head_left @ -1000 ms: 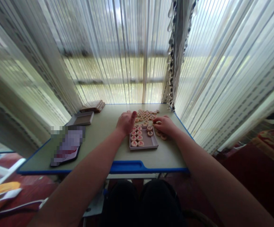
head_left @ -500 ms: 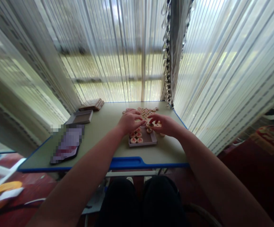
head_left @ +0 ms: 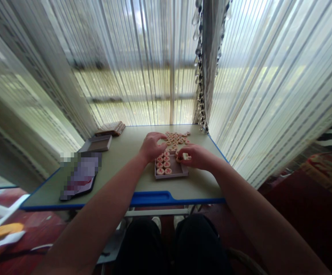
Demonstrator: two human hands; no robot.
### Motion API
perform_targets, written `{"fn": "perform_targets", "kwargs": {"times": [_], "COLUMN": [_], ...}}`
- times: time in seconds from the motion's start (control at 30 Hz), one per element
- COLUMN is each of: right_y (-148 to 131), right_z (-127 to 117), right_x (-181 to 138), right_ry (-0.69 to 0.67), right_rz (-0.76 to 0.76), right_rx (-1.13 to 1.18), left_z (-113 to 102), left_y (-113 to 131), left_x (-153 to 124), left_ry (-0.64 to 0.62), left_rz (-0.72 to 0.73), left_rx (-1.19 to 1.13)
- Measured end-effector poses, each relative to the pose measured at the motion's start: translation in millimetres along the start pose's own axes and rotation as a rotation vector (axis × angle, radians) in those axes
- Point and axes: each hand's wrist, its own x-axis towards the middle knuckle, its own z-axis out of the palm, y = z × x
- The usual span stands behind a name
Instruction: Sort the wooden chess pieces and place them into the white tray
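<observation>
A shallow box [head_left: 178, 169] sits near the front of the table, with red-marked Chinese chess pieces [head_left: 168, 171] in two columns along its left side. My right hand [head_left: 196, 156] is pinched at the box's right side, gripping a chess piece mostly hidden by the fingers. On the left, my left hand [head_left: 151, 146] reaches past the box's far left corner, thumb and fingers apart, holding nothing. Its fingertips are close to a loose cluster of round chess pieces [head_left: 175, 139] on the table behind the box.
At the table's left stand a second shallow tray [head_left: 97, 144] and a stack of books [head_left: 110, 128]. A phone-like device [head_left: 81, 175], partly pixelated, lies nearer the front left. Sheer curtains [head_left: 143, 76] hang behind the table [head_left: 117, 172], which has a blue edge.
My right hand has come down toward the box's right side with a piece. My left hand has shifted slightly left, uncovering more red-marked pieces. The view has moved a little.
</observation>
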Motion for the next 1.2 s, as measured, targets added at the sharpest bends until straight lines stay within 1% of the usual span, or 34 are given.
{"fn": "perform_targets", "kwargs": {"times": [0.13,0.37,0.6,0.87,1.0,1.1,1.2], "right_y": [-1.0,-0.2,0.8,0.1,2.0,3.6,4.3], "right_z": [0.0,1.2,3.7,4.0,2.8,0.4,-2.1], "right_x": [1.1,1.5,1.1,2.0,1.3,0.7,0.6], "right_ry": [-0.033,0.014,0.021,0.016,0.039,0.057,0.073], "right_rz": [-0.068,-0.064,-0.032,-0.009,-0.008,0.008,0.045], "right_rx": [0.017,-0.026,-0.078,-0.064,-0.056,-0.03,-0.015], "left_z": [1.1,-2.3,-1.3,9.0,15.2,19.8,23.5], "left_y": [-0.5,-3.3,-1.6,-12.1,-14.3,-19.1,-26.2], "left_x": [-1.0,-1.0,-1.3,3.1,8.1,12.2,16.4], "left_ry": [0.028,0.056,0.034,-0.103,-0.228,-0.321,-0.362], "left_rz": [0.012,-0.01,0.009,0.041,0.008,-0.014,-0.048], "left_rx": [0.021,0.057,0.074,0.055,0.093,0.077,0.034]}}
